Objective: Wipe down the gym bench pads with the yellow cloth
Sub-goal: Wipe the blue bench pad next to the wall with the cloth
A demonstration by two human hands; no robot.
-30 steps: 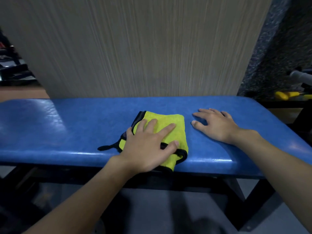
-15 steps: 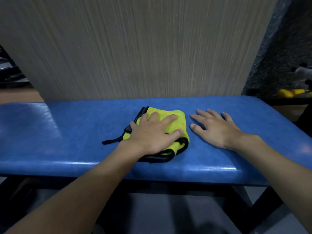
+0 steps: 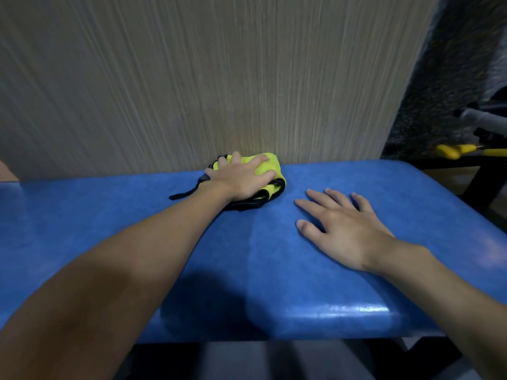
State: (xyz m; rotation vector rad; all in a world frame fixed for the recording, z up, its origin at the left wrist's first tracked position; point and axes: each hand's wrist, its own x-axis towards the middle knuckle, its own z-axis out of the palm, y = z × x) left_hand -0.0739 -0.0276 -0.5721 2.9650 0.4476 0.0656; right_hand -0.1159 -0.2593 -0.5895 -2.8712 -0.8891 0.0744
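Nearest, the rounded front edge of the blue padded counter (image 3: 356, 311) catches a strip of glare, and both forearms cross it, reaching away toward 12 o'clock.

A little farther in, the right hand (image 3: 348, 231) lies palm down on the pad with its grip wide: fingers straight and fanned toward 11 o'clock, holding nothing. It probably rests there as a brace, taking the body's weight while the other arm reaches.

Beyond it, at about 10 o'clock from the right hand and apart from it, the left hand (image 3: 241, 178) covers the yellow cloth (image 3: 267, 165). This grip is also wide. The fingers spread across the bunched fabric and the palm presses down; I see no pinch, though the thumb lies along the cloth's right side. A flat hand puts more fabric against the vinyl, which suits wiping. The cloth sits at the counter's far edge, nearly against the wall. Its black trim shows beneath the wrist, and a black loop (image 3: 182, 193) trails off toward 8 o'clock.

Judging by that position, the stroke is at its outer limit, so the near and side stretches of the pad likely need passes yet.

Farthest back, the streaked grey-beige wall panel (image 3: 219, 78) rises at 12 o'clock. At 2 o'clock, past the counter's end, sit a yellow-handled item (image 3: 452, 151) and a grey bar (image 3: 482, 120), both too blurred to identify.
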